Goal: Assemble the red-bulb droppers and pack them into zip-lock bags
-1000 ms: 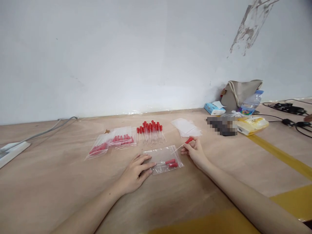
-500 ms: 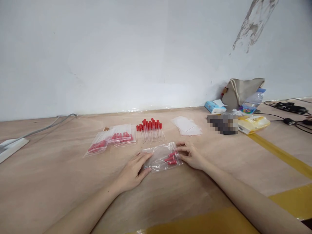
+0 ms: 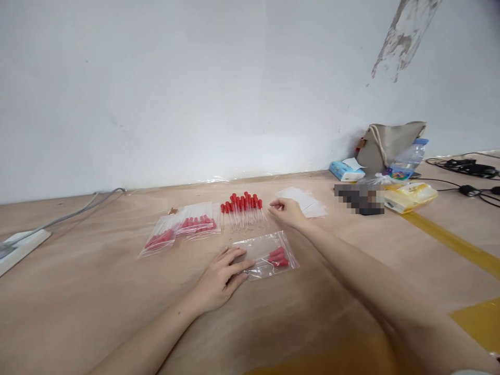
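Observation:
A clear zip bag (image 3: 264, 253) lies on the wooden table (image 3: 97, 297) with three red-bulbed droppers (image 3: 278, 257) inside. My left hand (image 3: 223, 276) rests flat on the bag's left end, fingers spread. My right hand (image 3: 286, 210) is stretched forward, empty, fingers loosely curled and apart, just right of a row of loose red-bulbed glass droppers (image 3: 242, 208). A stack of empty clear bags (image 3: 302, 200) lies just behind that hand.
Two filled dropper bags (image 3: 177, 229) lie to the left. A white power strip (image 3: 21, 245) with a cable sits far left. At the back right stand a tissue pack (image 3: 346, 170), a beige pouch (image 3: 386, 146), a water bottle (image 3: 406, 156), a yellow packet (image 3: 410, 197) and black cables (image 3: 464, 169).
My right hand put the dropper it held into the bag, then left the bag and reached forward to the loose droppers. My left hand stayed on the bag.

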Available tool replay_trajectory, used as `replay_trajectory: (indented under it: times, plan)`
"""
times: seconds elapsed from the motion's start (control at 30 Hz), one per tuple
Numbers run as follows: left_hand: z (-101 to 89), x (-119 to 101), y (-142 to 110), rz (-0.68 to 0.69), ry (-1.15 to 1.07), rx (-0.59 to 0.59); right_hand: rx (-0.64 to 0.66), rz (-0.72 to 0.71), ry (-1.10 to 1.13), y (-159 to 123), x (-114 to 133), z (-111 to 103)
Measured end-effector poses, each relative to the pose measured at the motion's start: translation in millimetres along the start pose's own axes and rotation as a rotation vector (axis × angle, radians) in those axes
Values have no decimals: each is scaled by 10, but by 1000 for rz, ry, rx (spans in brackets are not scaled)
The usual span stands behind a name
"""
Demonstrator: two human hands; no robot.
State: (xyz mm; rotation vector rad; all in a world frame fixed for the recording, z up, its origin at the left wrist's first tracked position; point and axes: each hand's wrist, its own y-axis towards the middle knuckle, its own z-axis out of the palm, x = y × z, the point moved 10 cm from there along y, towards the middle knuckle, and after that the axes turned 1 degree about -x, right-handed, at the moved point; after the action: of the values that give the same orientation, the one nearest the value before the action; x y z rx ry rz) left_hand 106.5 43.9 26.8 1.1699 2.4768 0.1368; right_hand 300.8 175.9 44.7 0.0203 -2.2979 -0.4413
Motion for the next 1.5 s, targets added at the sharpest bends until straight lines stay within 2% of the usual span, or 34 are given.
replay_trajectory:
  times: [0.1,0.23,0.4,0.5,0.6,0.73,0.8,0.9,1.0,1.1,1.23,1.4,1.5]
  plan:
    - [3,-6,-1,-4,1,0,-18,46,8,257,94,255]
    - [3,-15,-9,-3,-4,-6,-15,90,54,526,71,520]
    - [-12,-8,-21,0,-16,-32,-17,143,152,680,-25,624]
    - [-2,-1,-24,1,-19,-31,-47,179,254,683,-48,485]
    - [11,5,-22,-4,-8,-19,-112,186,359,587,-60,157]
    - [13,6,-14,-16,1,-5,-299,148,519,183,-196,-466]
    - [-3,11,-12,-26,-5,-17,-363,145,616,-99,-344,-678]
    - [-35,20,-14,-37,-7,-44,-376,236,694,-471,-620,-741]
    - [-43,25,-14,-46,-1,-43,-364,336,806,-693,-788,-615]
    - [-45,23,-9,-56,1,-33,-293,412,944,-777,-788,-386]
    - [-48,19,-5,-64,-15,-28,-78,452,995,-834,-660,-84]
    - [-47,15,-6,-58,-51,-27,233,205,641,-867,-426,66]
    - [-44,32,-11,-71,-63,-31,386,141,581,-911,-372,173]
